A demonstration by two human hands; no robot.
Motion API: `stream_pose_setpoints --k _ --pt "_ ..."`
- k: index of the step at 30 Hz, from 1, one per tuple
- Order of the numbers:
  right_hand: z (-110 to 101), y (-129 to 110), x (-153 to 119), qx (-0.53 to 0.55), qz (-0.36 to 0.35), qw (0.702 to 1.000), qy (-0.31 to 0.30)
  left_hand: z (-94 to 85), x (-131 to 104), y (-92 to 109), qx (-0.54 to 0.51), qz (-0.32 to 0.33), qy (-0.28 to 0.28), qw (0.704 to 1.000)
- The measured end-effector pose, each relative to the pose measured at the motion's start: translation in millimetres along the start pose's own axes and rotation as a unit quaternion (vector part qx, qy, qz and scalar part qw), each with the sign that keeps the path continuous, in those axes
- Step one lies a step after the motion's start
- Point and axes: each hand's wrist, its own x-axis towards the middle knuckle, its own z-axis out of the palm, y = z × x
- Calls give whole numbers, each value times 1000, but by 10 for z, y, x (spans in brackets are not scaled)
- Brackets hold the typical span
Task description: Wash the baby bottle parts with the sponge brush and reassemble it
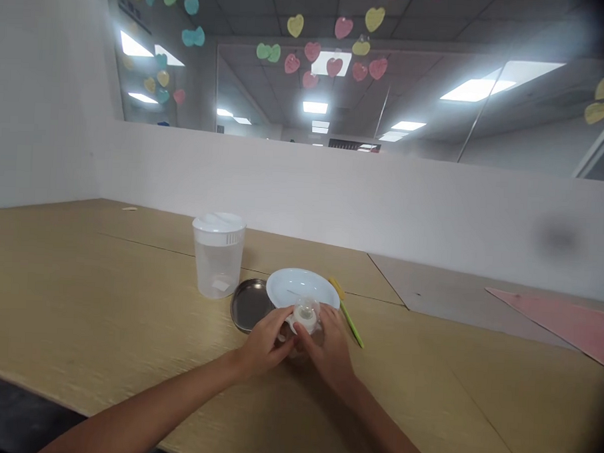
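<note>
A small clear and white item (305, 313) with a domed transparent top, like a baby bottle, is between my two hands. My left hand (265, 342) grips its left side, fingers curled round it. On its right side, my right hand (329, 344) holds it too, with the thumb across the front. The lower part of the item is hidden by my fingers. Just behind it lies a white oval dish (292, 281), which overlaps a dark metal tray (248, 303) at the left.
A translucent tub with a white lid (219, 256) stands back left. A brush with a green handle and yellow head (350, 321) lies right of the dish. A pink sheet (573, 322) lies far right on the tan table (128, 299). A white wall (308, 187) rises behind.
</note>
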Motion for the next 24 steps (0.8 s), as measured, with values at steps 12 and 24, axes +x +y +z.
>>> stream_pose_setpoints --k 12,24 --pt "8 13 -2 185 121 975 -27 -84 42 -23 -2 -30 -124 992" --pt "20 43 1 237 154 958 -51 -83 35 15 -14 -23 -110 994"
